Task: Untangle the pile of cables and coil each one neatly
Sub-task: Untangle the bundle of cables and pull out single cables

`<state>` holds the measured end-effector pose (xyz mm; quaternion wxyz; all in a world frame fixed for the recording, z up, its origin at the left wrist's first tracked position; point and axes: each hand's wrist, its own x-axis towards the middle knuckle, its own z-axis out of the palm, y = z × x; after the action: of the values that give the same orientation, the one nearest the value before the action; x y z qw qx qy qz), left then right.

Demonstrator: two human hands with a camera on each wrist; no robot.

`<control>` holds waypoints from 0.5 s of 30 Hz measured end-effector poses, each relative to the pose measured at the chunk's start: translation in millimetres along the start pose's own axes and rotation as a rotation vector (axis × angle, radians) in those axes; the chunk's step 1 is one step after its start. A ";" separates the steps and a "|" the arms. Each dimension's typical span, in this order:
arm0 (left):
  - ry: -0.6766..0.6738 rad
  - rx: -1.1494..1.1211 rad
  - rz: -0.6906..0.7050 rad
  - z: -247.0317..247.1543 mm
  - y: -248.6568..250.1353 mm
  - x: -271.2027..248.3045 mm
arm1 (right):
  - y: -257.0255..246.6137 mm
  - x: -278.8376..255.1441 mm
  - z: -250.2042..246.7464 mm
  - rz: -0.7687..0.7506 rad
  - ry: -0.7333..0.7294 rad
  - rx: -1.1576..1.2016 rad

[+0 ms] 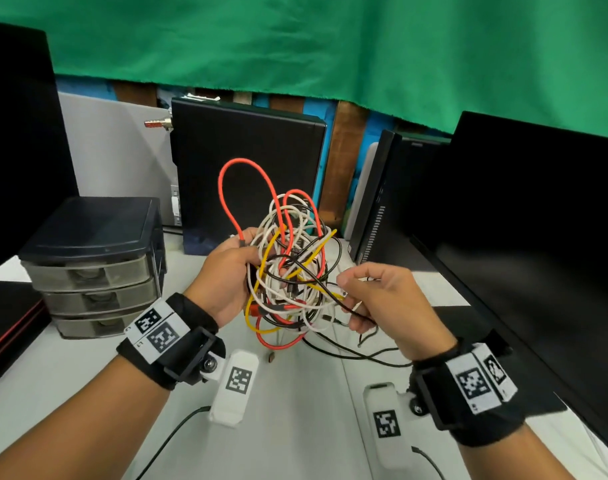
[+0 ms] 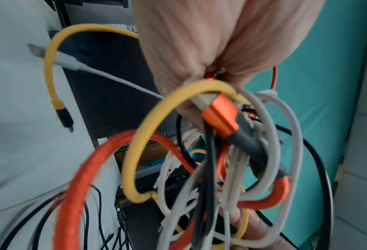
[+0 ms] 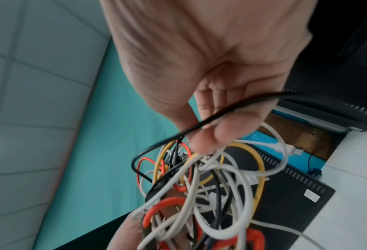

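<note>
A tangled bundle of cables (image 1: 288,268) in red, white, yellow and black hangs in the air above the table. My left hand (image 1: 226,271) grips the bundle from its left side, fingers curled round several strands (image 2: 219,108). A tall red loop (image 1: 240,188) sticks up from it. My right hand (image 1: 371,299) is at the bundle's right side and pinches a thin black cable (image 3: 221,113) that runs across its fingers (image 3: 208,133). Loose black cable ends (image 1: 351,355) trail down onto the table.
A white table (image 1: 295,427) lies below. A small drawer unit (image 1: 94,265) stands at the left, a black computer case (image 1: 247,168) behind the bundle, and dark monitors (image 1: 524,237) at the right. A green cloth (image 1: 330,39) hangs at the back.
</note>
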<state>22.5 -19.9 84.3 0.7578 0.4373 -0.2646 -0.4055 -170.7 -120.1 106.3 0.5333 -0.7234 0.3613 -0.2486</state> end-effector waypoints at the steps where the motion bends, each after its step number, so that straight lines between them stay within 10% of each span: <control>1: -0.005 -0.004 -0.009 0.4 -0.4 -0.7 | -0.4 0.9 2.0 -0.014 0.020 -0.007; 15: -0.066 0.019 -0.169 -1.7 0.5 -0.7 | -5.8 32.5 -13.2 -0.317 0.277 -0.493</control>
<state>23.7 -18.4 83.9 0.7077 0.4517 -0.2554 -0.4796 -159.0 -152.6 115.0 0.2422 -0.8373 0.3627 -0.3297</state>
